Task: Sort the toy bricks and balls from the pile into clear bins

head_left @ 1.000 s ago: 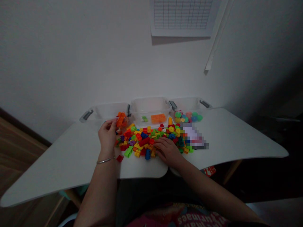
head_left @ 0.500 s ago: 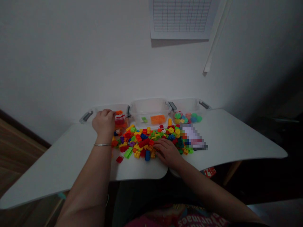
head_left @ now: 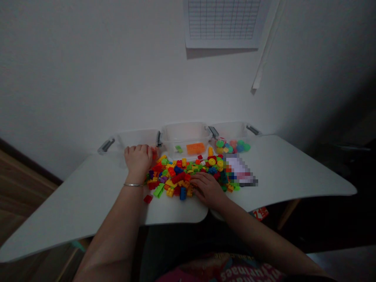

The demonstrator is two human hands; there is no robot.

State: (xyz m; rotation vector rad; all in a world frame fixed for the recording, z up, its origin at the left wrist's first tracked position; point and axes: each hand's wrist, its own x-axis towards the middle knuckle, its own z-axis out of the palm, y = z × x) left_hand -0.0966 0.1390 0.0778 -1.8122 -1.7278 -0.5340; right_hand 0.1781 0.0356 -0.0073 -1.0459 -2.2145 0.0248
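Observation:
My left hand (head_left: 138, 161) is at the front of the left clear plastic bin (head_left: 138, 137), its back towards me. The fingers bend away over the front of the bin and their tips are hidden, so whether they hold a piece cannot be seen. Orange-red pieces (head_left: 154, 152) show in that bin beside the fingers. My right hand (head_left: 209, 190) rests at the near right of a mixed pile of toy building bricks (head_left: 178, 178), fingers stretched over the bricks and thumb apart. No brick shows clearly gripped in it.
The middle clear bin (head_left: 186, 133) holds an orange block (head_left: 196, 148) and a small green piece. Several round coloured pieces (head_left: 235, 146) lie in the right bin (head_left: 230, 129). A blurred-out flat object (head_left: 239, 168) lies right of the pile on the white table (head_left: 288, 168).
My left hand, which held up an orange piece over the left bin, has moved down and slightly right; that piece is out of sight. The right hand has stayed on the pile.

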